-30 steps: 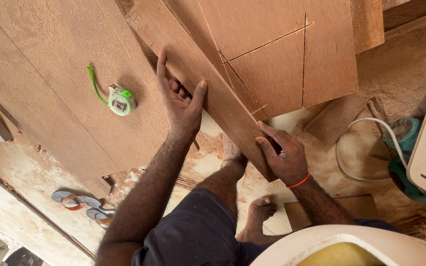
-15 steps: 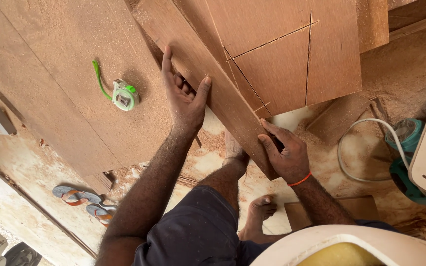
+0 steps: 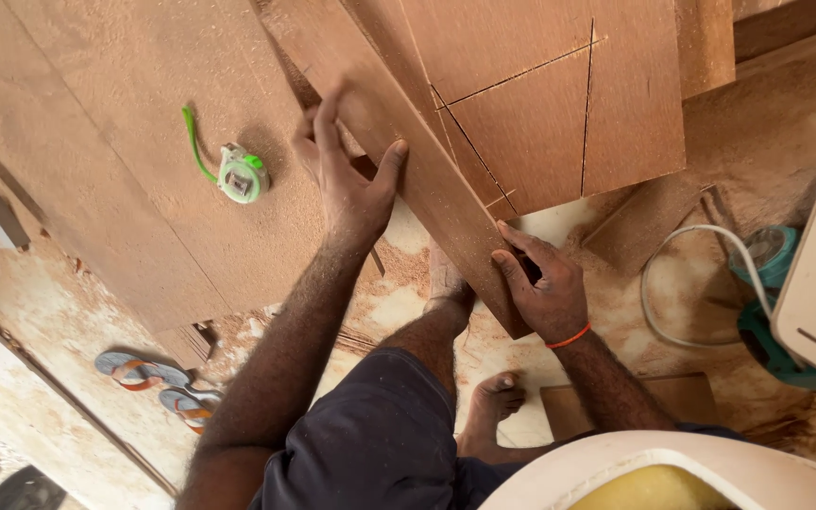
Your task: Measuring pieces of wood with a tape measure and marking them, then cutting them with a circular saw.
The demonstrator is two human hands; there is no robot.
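Far left on the dusty floor lie two sandals. On the big brown board a green and white tape measure rests near its right edge. The left hand clamps the long wooden plank, fingers over one edge and thumb on the other. The plank's long axis runs diagonally, from upper left to lower right; it is reddish-brown and smooth. The right hand grips its lower end. Beside it lies a panel with saw cuts.
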